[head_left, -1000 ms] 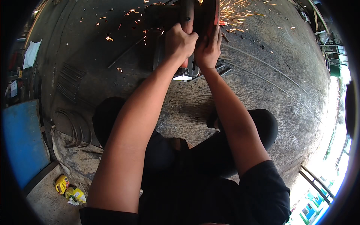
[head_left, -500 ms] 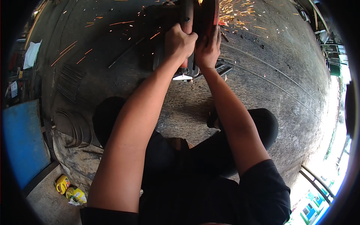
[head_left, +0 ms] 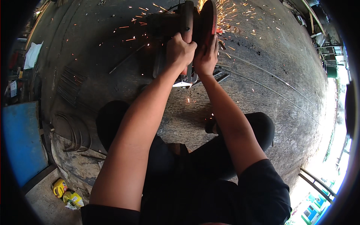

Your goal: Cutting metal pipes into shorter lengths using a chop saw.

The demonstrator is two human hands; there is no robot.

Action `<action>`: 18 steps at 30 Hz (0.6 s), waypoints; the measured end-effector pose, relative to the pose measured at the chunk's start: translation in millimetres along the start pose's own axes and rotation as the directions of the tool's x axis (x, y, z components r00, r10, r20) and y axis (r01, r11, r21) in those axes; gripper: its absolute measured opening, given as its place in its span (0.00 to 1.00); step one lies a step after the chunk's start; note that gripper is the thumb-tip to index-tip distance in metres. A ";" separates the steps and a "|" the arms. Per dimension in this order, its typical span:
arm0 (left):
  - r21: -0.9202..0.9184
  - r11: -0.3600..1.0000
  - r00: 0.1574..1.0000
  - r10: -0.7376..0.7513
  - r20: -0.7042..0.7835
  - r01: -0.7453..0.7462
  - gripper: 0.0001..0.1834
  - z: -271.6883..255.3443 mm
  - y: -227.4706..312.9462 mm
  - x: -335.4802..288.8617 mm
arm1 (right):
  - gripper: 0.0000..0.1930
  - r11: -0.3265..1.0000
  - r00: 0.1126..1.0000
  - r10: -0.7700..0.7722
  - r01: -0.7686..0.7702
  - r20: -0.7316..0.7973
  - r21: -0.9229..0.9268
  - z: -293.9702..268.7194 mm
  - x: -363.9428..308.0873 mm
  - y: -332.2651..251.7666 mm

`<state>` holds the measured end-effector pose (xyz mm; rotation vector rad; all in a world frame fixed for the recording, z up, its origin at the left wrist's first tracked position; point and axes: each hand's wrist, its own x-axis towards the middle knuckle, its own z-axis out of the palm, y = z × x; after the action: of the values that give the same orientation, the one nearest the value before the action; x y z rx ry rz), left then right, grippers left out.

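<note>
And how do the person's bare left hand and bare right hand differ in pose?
The bare left hand wraps around the reddish bar handle; the bare right hand rests at the dark-red rounded guard. The left hand is curled; the right hand's fingers are straighter. Both are outstretched.

- My left hand [head_left: 180, 51] wraps round the saw's reddish handle [head_left: 186, 18].
- My right hand [head_left: 206, 63] lies beside it, fingers straight against the red guard [head_left: 212, 23].
- Orange sparks [head_left: 226, 15] spray at the far end of the floor [head_left: 180, 125], thickest right of the guard.
- Toward the floor's left edge lie thin rods [head_left: 70, 85], with curved metal strips [head_left: 77, 135] nearer me.
</note>
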<state>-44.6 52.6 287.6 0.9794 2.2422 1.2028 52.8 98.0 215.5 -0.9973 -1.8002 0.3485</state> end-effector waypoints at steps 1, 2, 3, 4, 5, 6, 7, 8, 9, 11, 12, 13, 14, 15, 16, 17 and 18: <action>-0.002 1.000 1.000 0.001 0.001 -0.001 0.21 0.2 1.2 -0.2 | 0.28 1.000 1.000 -0.003 0.003 -0.001 -0.007 -0.4 0.5 0.9; -0.016 1.000 1.000 0.007 0.003 -0.007 0.20 0.4 2.1 -0.9 | 0.28 1.000 1.000 -0.004 0.004 -0.001 -0.008 -0.9 0.5 1.6; -0.029 1.000 1.000 0.013 0.005 -0.013 0.20 0.4 2.8 -1.6 | 0.28 1.000 1.000 0.001 -0.001 0.002 0.005 -1.5 0.2 2.2; -0.029 0.999 1.000 0.014 0.004 -0.014 0.20 -0.4 4.3 -2.6 | 0.28 1.000 1.000 0.007 -0.007 0.006 0.019 -1.6 -0.2 2.4; -0.028 1.000 1.000 0.000 0.008 0.000 0.20 -1.3 5.8 -3.6 | 0.28 1.000 1.000 0.006 -0.006 0.006 0.019 -1.6 -0.5 2.5; -0.026 1.000 1.000 -0.013 0.012 0.013 0.20 -2.2 7.3 -4.5 | 0.28 1.000 1.000 0.013 -0.013 0.014 0.016 -1.6 -0.8 2.6; -0.026 1.000 1.000 -0.013 0.012 0.014 0.20 -2.1 6.4 -4.7 | 0.29 1.000 1.000 0.021 -0.021 0.023 0.013 -1.1 -1.7 2.9; -0.019 1.000 1.000 -0.009 0.005 0.009 0.20 -1.8 5.7 -4.9 | 0.29 1.000 1.000 0.021 -0.021 0.023 0.013 -0.7 -2.4 3.4; -0.012 1.000 1.000 -0.004 0.000 0.004 0.20 -1.5 4.9 -5.1 | 0.29 1.000 1.000 0.006 -0.006 0.017 0.002 -0.3 -2.9 4.0; 0.005 1.000 1.000 0.003 -0.001 -0.003 0.20 -1.3 3.5 -6.7 | 0.29 1.000 1.000 -0.010 0.010 0.008 -0.006 1.2 -5.8 6.4; 0.021 1.000 1.000 0.009 -0.001 -0.009 0.20 -1.1 3.0 -8.3 | 0.29 1.000 1.000 -0.020 0.020 0.012 -0.007 1.2 -9.4 7.7; 0.023 1.000 1.000 0.015 -0.007 -0.014 0.20 -0.5 -0.1 -10.3 | 0.30 0.999 0.999 -0.033 0.033 0.013 -0.004 3.0 -13.0 9.0; 0.031 0.999 1.000 0.016 -0.021 -0.015 0.20 2.2 -6.3 -14.3 | 0.30 0.999 0.999 -0.037 0.037 0.008 0.000 3.8 -18.8 11.5; 0.038 0.999 0.999 0.019 -0.036 -0.017 0.21 5.0 -12.4 -18.0 | 0.31 0.999 0.999 -0.034 0.034 0.025 0.018 3.6 -25.2 13.5; -0.002 0.998 0.997 0.059 -0.041 -0.060 0.20 7.2 -15.1 -19.4 | 0.31 0.999 0.999 -0.035 0.034 0.037 0.033 3.5 -27.6 15.7; -0.015 0.998 0.997 0.064 -0.046 -0.065 0.20 9.4 -16.6 -20.2 | 0.31 0.999 0.999 -0.042 0.042 0.024 0.032 3.4 -27.6 18.3; -0.043 0.997 0.998 0.061 -0.032 -0.063 0.20 11.1 -16.9 -18.3 | 0.31 0.999 0.999 -0.028 0.027 0.045 0.028 2.9 -26.1 21.1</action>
<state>-31.8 38.7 267.9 1.0271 2.2142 1.2967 64.2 91.8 184.4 -0.9512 -1.8435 0.3808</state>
